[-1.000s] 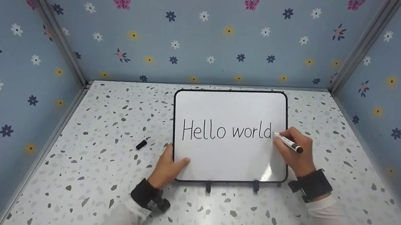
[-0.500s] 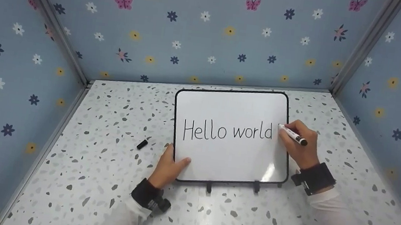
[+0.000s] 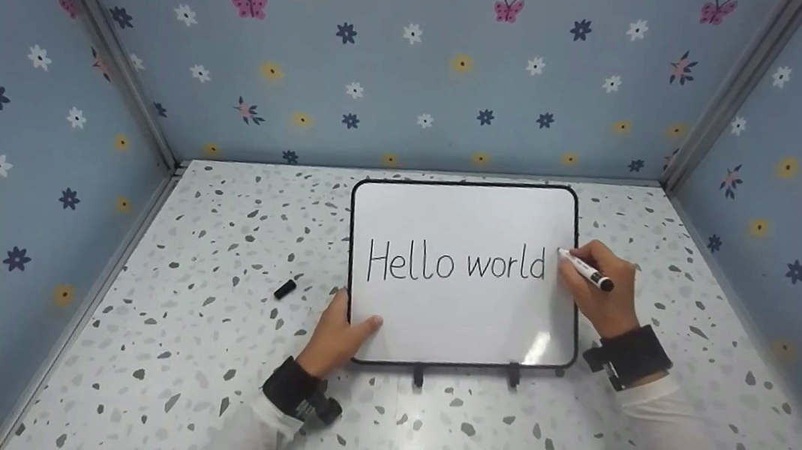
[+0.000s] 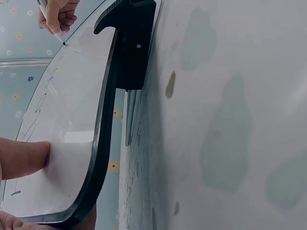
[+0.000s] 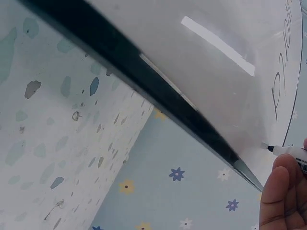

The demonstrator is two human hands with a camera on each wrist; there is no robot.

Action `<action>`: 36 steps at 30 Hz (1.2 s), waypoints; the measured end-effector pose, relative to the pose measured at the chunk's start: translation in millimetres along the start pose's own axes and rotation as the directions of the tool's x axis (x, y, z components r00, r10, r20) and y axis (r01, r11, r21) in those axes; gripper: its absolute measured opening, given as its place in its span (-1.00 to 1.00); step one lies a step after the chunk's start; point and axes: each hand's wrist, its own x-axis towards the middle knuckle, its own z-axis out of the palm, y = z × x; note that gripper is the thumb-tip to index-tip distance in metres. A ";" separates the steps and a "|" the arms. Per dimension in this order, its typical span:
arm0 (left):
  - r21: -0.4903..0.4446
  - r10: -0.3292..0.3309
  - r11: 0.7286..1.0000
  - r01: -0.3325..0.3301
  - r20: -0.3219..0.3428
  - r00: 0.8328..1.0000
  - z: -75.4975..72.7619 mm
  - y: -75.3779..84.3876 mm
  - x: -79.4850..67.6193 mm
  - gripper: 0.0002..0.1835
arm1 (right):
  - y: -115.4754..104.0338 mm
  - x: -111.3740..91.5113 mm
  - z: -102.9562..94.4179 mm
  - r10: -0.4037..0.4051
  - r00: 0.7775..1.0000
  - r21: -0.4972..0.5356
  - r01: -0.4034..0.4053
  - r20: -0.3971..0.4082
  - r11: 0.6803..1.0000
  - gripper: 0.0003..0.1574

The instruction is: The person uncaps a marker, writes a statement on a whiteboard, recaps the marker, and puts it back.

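Observation:
A black-framed whiteboard [image 3: 450,321] leans back on a stand with black feet [image 3: 418,374], bearing the handwritten words "Hello world" [image 3: 412,260]. My left hand [image 3: 339,335] grips its lower left edge, thumb over the white face and the other fingers behind. Between the fingers and thumb of my right hand [image 3: 605,290] is an uncapped black marker [image 3: 592,272]. Its dark tip [image 5: 271,148] is right at the board's surface, to the right of the "d", near the right edge. In the left wrist view the left thumb [image 4: 29,158] presses flat on the board.
The marker's black cap [image 3: 285,289] lies on the speckled tabletop [image 3: 219,234], left of the board. Blue flowered panels [image 3: 419,68] stand at the back and both sides, joined by grey metal posts [image 3: 733,89]. A black camera band is on each wrist.
The right hand has lifted up and slightly right with the marker, away from the foot of the "d". Over the last half second it stays nearly still. The left hand keeps its grip.

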 end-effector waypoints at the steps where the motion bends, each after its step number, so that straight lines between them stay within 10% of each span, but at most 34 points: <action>1: -0.002 0.004 1.000 -0.004 0.001 1.000 0.0 0.0 0.1 -0.30 | 0.1 -0.2 -0.2 -0.003 1.000 0.003 0.003 0.001 1.000 -0.90; 36: 0.012 0.024 1.000 -0.024 0.008 1.000 0.7 -2.7 0.9 -0.24 | 2.4 -27.2 -5.9 -0.008 0.999 -0.006 0.008 0.046 1.000 -0.85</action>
